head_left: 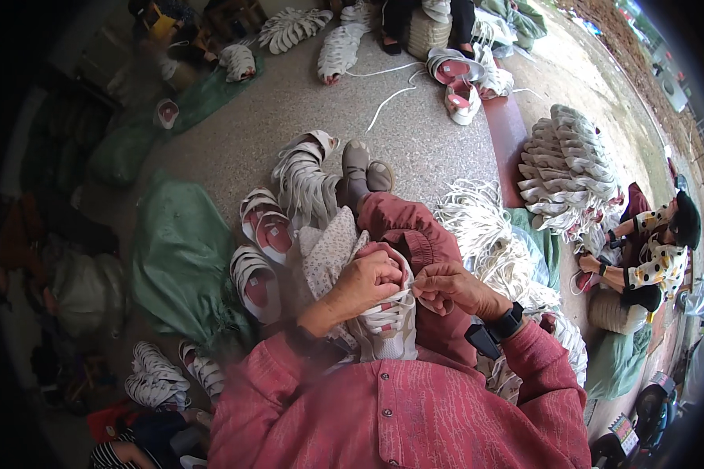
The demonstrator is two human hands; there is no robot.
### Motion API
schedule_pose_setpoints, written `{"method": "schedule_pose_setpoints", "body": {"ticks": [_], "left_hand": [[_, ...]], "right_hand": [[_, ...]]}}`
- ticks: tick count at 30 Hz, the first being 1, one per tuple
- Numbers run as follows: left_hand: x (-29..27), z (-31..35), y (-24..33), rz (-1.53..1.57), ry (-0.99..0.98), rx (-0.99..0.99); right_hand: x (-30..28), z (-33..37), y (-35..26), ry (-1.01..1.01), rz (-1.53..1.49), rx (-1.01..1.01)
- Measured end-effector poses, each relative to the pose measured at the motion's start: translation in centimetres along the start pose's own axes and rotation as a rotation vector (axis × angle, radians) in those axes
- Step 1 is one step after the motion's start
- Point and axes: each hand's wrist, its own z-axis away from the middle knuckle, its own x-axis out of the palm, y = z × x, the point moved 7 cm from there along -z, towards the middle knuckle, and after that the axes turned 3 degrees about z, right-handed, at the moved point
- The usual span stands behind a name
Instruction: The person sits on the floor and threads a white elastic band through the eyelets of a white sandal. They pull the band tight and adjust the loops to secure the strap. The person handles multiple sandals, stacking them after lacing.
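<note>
A white sneaker (pixel 387 322) with a pink lining and white laces rests in my lap, its toe toward my body. My left hand (pixel 368 279) is closed over the collar and tongue of this sneaker, fingers curled into the opening. At the upper right edge of the lacing, my right hand (pixel 452 288) pinches what looks like the end of a white shoelace. The fingertips hide most of that lace. A patterned cloth (pixel 335 256) lies over my left thigh beneath the sneaker.
Loose white shoelaces (pixel 481 227) heap beside my right leg. Sneakers (pixel 267 227) and a green sack (pixel 181 254) lie at my left. A tall stack of shoe uppers (pixel 569 164) stands right, near a seated co-worker (pixel 657 258). Other people sit at the far side.
</note>
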Motion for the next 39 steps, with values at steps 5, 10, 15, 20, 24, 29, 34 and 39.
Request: {"method": "schedule_pose_setpoints", "body": {"ticks": [5, 10, 15, 20, 24, 29, 34, 39], "left_hand": [[-0.1, 0.1, 0.1, 0.007, -0.006, 0.016], [0.0, 0.0, -0.2, 0.035, -0.008, -0.034], [0.0, 0.1, -0.2, 0.002, 0.015, 0.020], [0.0, 0.0, -0.1, 0.009, -0.006, -0.020], [0.0, 0.0, -0.3, -0.002, 0.008, 0.015], [0.3, 0.0, -0.7, -0.068, 0.060, -0.036], [0.0, -0.7, -0.3, -0.143, 0.004, 0.026], [-1.3, -1.2, -0.6, -0.050, -0.182, -0.181]], "right_hand": [[0.2, -0.8, -0.3, 0.065, 0.264, -0.070], [1.5, -0.1, -2.4, 0.177, 0.755, -0.522], [-0.4, -0.8, -1.1, -0.040, 0.305, -0.024], [-0.4, -1.6, 0.3, 0.019, 0.330, 0.057], [0.5, -1.7, 2.7, 0.027, -0.100, 0.140], [-0.1, -1.5, -3.7, 0.232, 0.744, -0.357], [0.2, -3.5, -4.8, 0.037, 0.723, -0.516], [-0.2, -3.8, -4.8, 0.013, 0.686, -0.316]]}}
